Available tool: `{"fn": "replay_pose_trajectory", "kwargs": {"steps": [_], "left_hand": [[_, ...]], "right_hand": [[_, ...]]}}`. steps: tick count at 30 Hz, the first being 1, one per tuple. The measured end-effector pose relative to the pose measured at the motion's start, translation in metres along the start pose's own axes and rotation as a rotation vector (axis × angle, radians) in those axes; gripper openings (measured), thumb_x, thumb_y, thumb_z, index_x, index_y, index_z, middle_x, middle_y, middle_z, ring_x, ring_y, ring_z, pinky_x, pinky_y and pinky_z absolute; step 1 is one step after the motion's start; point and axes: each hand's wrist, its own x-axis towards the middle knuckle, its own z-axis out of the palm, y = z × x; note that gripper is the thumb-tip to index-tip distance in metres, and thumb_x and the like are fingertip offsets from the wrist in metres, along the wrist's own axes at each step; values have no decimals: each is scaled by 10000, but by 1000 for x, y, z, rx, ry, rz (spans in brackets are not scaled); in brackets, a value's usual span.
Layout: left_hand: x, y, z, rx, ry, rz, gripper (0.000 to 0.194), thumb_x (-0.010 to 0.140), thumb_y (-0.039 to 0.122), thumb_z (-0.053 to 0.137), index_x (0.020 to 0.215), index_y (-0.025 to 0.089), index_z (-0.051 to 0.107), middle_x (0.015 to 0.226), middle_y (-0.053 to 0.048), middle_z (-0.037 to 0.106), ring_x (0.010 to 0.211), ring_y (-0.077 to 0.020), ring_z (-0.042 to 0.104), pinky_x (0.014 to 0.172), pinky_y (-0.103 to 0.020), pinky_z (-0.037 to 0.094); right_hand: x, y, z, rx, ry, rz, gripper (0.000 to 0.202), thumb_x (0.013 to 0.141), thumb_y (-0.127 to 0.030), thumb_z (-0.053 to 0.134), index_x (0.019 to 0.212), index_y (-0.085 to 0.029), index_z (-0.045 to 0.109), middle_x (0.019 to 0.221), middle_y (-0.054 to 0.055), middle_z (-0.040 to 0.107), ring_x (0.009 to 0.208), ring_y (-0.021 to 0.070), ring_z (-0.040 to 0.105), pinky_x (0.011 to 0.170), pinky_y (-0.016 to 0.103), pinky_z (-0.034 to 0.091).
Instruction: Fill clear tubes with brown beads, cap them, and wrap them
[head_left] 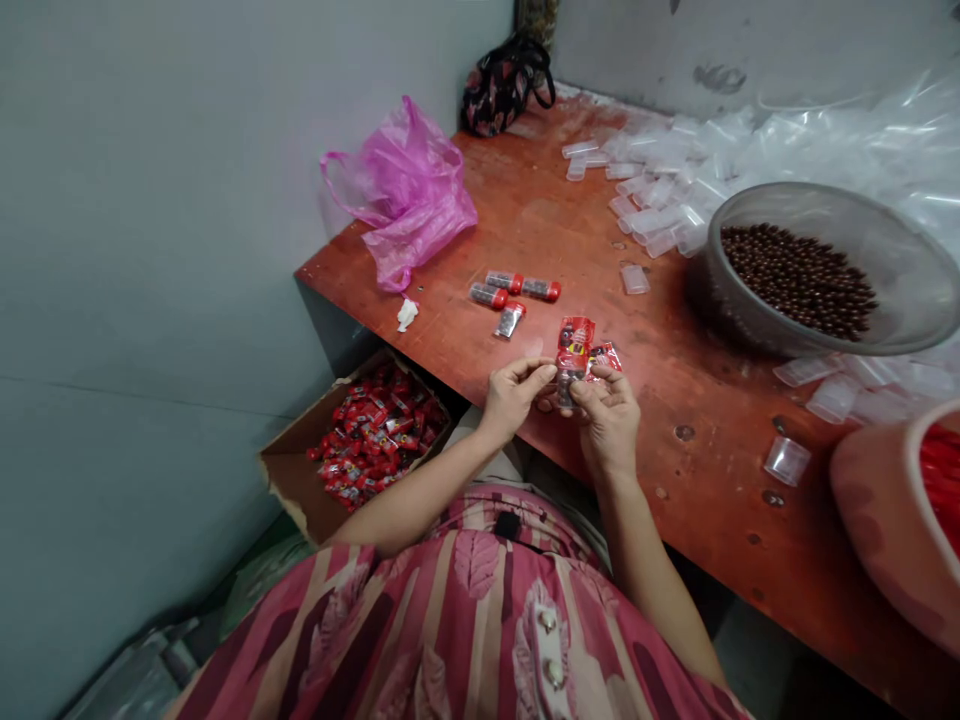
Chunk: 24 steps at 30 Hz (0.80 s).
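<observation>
Near the table's front edge, my left hand (517,398) pinches the left side of a red printed packet (575,343). My right hand (609,415) grips the packet's lower right side, where a small clear tube with dark contents (566,390) shows between the fingers. Another red packet (604,358) lies just behind my right fingers. Farther left on the table are several filled tubes with red caps (541,289) and a small packet with a silvery face (510,320).
On the left lie a pink plastic bag (416,195) and a white scrap (407,315). A carton of red packets (300,487) stands below the table edge. To the right are empty clear tubes (660,215), a grey bowl of dark balls (720,300) and a pink tub (885,510).
</observation>
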Motion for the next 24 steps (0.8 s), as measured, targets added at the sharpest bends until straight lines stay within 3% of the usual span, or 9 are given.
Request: {"fn": "replay_pose_trajectory", "kwargs": {"steps": [4, 12, 18, 24], "left_hand": [[1, 3, 0, 143, 4, 64, 229, 730, 371, 700, 807, 157, 722, 700, -4, 684, 607, -119, 613, 625, -245, 520], [6, 14, -9, 491, -67, 348, 143, 788, 290, 632, 734, 187, 715, 649, 4, 653, 617, -107, 571, 648, -210, 438], [0, 13, -7, 437, -45, 299, 156, 789, 326, 636, 780, 195, 722, 711, -16, 677, 655, -129, 595, 652, -223, 454], [-5, 12, -7, 288, -43, 172, 185, 760, 364, 675, 788, 185, 714, 713, -11, 678, 656, -125, 600, 654, -232, 478]], "right_hand": [[-3, 1, 0, -22, -24, -18, 465, 633, -273, 815, 982, -211, 512, 659, -50, 695, 465, 99, 611, 439, 197, 509], [-6, -1, 3, 4, -53, 22, 472, 631, -288, 818, 980, -226, 507, 685, -45, 692, 514, 112, 642, 410, 184, 508], [-5, 1, 5, 52, -58, 43, 485, 627, -339, 816, 978, -229, 499, 697, -47, 687, 489, 104, 631, 385, 169, 481], [-10, 0, 3, -56, -40, -64, 436, 678, -279, 791, 997, -234, 498, 681, -60, 689, 492, 97, 618, 476, 202, 520]]}}
